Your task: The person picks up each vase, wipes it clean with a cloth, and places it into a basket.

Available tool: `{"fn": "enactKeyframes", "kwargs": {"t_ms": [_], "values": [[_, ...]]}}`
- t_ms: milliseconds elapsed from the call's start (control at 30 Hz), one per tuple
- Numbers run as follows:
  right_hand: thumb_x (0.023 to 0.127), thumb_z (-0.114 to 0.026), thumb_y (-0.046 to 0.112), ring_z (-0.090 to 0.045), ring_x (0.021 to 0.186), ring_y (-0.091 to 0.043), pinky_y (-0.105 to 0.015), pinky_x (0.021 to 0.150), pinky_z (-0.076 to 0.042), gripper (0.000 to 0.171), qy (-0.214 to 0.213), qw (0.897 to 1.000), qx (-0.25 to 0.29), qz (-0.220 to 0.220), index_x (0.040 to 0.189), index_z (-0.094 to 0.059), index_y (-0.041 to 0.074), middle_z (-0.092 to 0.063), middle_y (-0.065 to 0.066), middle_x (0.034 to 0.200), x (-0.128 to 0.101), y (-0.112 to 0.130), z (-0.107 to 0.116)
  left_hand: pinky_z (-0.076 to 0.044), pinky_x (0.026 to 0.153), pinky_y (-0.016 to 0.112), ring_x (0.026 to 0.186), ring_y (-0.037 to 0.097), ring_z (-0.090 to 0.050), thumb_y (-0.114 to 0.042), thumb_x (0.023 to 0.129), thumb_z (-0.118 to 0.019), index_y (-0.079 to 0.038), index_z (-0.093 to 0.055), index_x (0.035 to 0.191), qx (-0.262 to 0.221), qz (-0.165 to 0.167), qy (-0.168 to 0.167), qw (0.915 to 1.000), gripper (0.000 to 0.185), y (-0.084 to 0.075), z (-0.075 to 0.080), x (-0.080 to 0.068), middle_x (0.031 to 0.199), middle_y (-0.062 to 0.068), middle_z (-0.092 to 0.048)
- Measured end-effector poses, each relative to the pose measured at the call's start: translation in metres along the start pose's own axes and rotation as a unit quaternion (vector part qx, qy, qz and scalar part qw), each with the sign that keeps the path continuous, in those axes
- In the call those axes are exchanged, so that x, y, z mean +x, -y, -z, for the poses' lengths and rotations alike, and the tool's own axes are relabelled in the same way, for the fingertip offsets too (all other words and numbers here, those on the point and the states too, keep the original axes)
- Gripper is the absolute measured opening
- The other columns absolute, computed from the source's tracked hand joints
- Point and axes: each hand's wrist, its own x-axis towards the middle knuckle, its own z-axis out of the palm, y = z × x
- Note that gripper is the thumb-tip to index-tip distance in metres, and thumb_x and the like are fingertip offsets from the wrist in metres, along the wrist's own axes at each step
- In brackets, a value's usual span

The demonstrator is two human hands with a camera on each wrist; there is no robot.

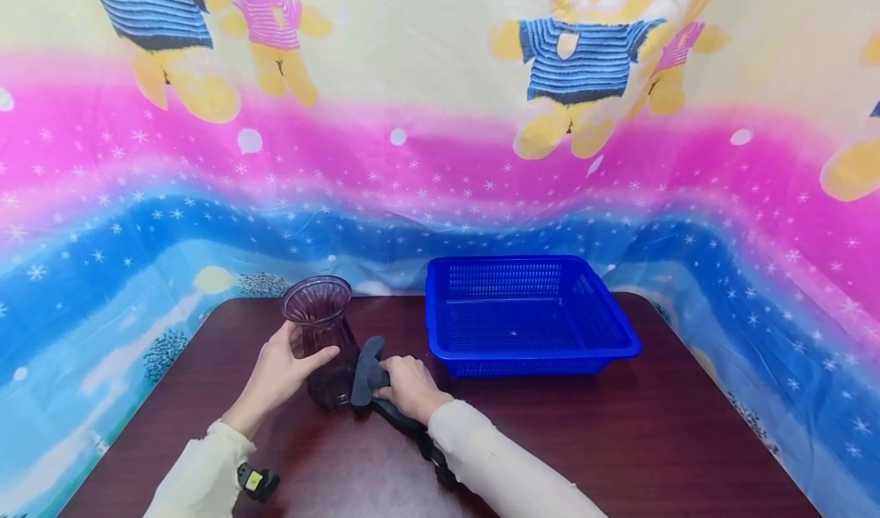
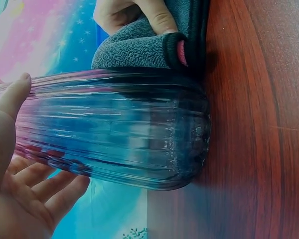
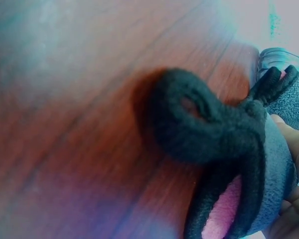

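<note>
A clear purple-tinted ribbed glass vase (image 1: 328, 377) with a flared rim stands on the table, left of the middle. My left hand (image 1: 282, 369) holds it below the rim, thumb on the near side and fingers around the far side. With my right hand (image 1: 414, 390) I grip a bunched grey cleaning cloth (image 1: 367, 373) against the vase's right side, low down. Black edging and a bit of pink underside show on the cloth (image 2: 132, 47) in the left wrist view. In the right wrist view a loose fold of the cloth (image 3: 189, 119) trails over the tabletop.
A blue plastic basket (image 1: 536, 367) with perforated walls sits at the back right of the dark red-brown wooden table (image 1: 584, 449). Behind the table hangs a curtain (image 1: 426, 59) printed with bears. A small black device (image 1: 257, 482) is strapped at my left wrist.
</note>
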Motion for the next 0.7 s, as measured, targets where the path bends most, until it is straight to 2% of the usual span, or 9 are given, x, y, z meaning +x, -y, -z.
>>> {"fn": "enactKeyframes", "kwargs": {"t_ms": [267, 467, 700], "values": [[0.081, -0.085, 0.031, -0.072, 0.086, -0.019, -0.031, 0.072, -0.055, 0.03, 0.009, 1.0, 0.003, -0.013, 0.109, -0.077, 0.022, -0.078, -0.001, 0.098, 0.001, -0.0007, -0.0009, -0.051, 0.1, 0.059, 0.128, 0.045, -0.059, -0.045, 0.091, -0.073, -0.003, -0.04, 0.146, 0.02, 0.008, 0.008, 0.9997, 0.078, -0.0038, -0.001, -0.0007, 0.141, 0.031, -0.057], [0.081, -0.085, 0.031, -0.072, 0.087, -0.019, -0.031, 0.073, -0.055, 0.029, 0.008, 1.0, 0.001, -0.011, 0.108, -0.077, 0.022, -0.078, 0.0, 0.098, 0.0006, -0.001, -0.0016, -0.048, 0.1, 0.062, 0.126, 0.047, -0.058, -0.056, 0.085, -0.075, -0.006, -0.04, 0.146, 0.058, 0.024, -0.01, 0.998, 0.086, -0.0036, -0.0056, -0.002, 0.141, 0.029, -0.057], [0.082, -0.084, 0.032, -0.072, 0.088, -0.02, -0.031, 0.074, -0.055, 0.031, 0.011, 1.0, -0.003, -0.011, 0.111, -0.077, 0.023, -0.079, 0.0, 0.1, 0.0015, -0.0009, -0.0007, -0.05, 0.1, 0.059, 0.122, 0.042, -0.062, -0.051, 0.086, -0.077, -0.004, -0.048, 0.141, 0.037, 0.009, -0.02, 0.9991, 0.078, -0.0014, -0.0045, -0.0001, 0.134, 0.026, -0.063]]}}
